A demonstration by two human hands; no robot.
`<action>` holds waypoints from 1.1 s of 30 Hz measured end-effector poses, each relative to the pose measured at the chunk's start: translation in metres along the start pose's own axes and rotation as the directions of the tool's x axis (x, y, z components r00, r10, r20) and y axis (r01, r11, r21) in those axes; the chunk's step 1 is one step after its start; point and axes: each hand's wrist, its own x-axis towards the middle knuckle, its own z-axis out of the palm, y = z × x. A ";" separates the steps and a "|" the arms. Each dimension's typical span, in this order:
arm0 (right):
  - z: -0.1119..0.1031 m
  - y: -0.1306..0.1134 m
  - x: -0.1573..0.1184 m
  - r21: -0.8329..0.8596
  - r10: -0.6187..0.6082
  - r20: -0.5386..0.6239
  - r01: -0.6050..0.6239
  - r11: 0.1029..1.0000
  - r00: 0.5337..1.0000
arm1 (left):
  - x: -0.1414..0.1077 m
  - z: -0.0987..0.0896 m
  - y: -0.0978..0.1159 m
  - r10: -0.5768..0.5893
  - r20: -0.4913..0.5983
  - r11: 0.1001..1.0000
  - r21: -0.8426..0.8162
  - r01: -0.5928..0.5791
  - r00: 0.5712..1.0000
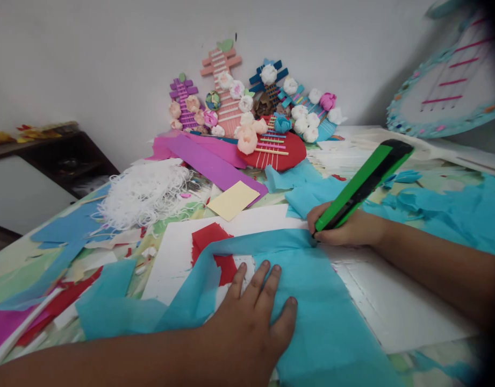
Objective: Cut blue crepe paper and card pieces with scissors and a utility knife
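Observation:
My right hand (348, 227) is closed around a green and black utility knife (362, 183), tilted up to the right. The knife's lower end meets the far edge of a sheet of turquoise crepe paper (323, 301); its blade is too small to make out. My left hand (253, 312) lies flat with fingers spread, pressing on the turquoise paper and the white board under it. A strip of the paper folds up along the far and left edges. Beneath it are a white board (174, 258) and a piece of red paper (209, 236).
White string (146, 193) lies tangled at the left, near a purple strip (215, 164) and a cream paper piece (234, 200). Flower-decorated paper instruments (227, 102) lean on the wall behind. More crumpled turquoise paper (452, 209) lies right; a dark shelf (70, 156) stands far left.

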 end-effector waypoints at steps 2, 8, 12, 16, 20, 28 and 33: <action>0.000 -0.001 0.000 0.008 0.018 0.010 -0.018 1.000 1.000 | 0.000 0.000 0.001 -0.014 -0.005 1.000 0.010 0.014 1.000; 0.000 -0.006 -0.001 0.000 0.070 -0.019 -0.070 0.998 0.997 | 0.000 0.000 0.004 -0.033 -0.012 0.999 0.019 0.033 0.999; 0.000 -0.006 0.001 -0.024 0.001 0.039 0.000 1.000 0.999 | 0.001 0.001 0.003 -0.036 -0.014 0.999 0.026 0.036 0.999; 0.001 -0.005 0.002 -0.071 -0.064 0.109 0.072 0.995 0.992 | 0.001 -0.001 -0.001 0.003 0.025 1.000 -0.019 -0.002 1.000; 0.000 -0.001 0.000 -0.035 -0.073 0.078 0.076 0.996 0.994 | 0.000 -0.002 -0.002 0.029 0.038 0.999 -0.020 -0.029 0.999; -0.003 -0.001 0.000 -0.022 -0.010 0.095 0.012 1.000 0.995 | 0.000 0.002 0.002 -0.030 -0.027 0.998 0.051 0.031 0.999; -0.001 -0.003 0.000 -0.087 -0.100 0.160 0.115 0.990 0.982 | 0.000 0.002 0.000 -0.019 -0.031 0.999 0.043 0.020 0.999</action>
